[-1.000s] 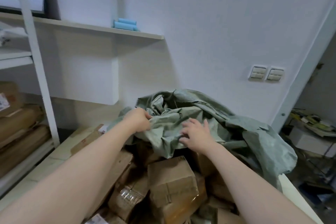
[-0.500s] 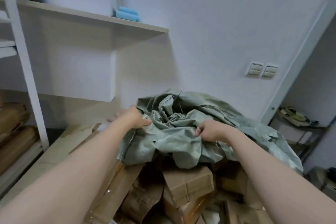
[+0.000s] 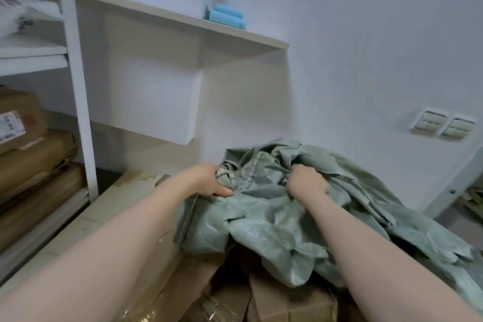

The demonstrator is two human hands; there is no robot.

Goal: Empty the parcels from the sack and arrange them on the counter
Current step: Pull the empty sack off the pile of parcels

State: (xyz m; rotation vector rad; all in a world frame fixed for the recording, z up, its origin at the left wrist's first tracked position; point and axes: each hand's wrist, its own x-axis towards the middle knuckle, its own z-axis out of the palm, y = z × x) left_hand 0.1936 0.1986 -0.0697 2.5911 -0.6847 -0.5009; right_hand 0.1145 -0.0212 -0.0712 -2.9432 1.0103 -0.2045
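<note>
While draped over boxes [image 3: 290, 303], sack [image 3: 261, 225] bunched in left hand [image 3: 206, 180] and right hand [image 3: 305, 183], counter [image 3: 86, 225] edge leftward.

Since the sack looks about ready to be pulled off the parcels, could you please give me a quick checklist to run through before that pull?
1. Left hand closed on the sack: ok, fingers bunch the fabric.
2. Right hand closed on the sack: ok, fist buried in the folds.
3. Parcels already out of the sack: ok for those in front, cardboard boxes lie uncovered below it.
4. Sack fully empty: cannot tell, its bulk behind the hands is hidden.
5. Free counter space for arranging: ok, a bare strip shows to the left.
</note>
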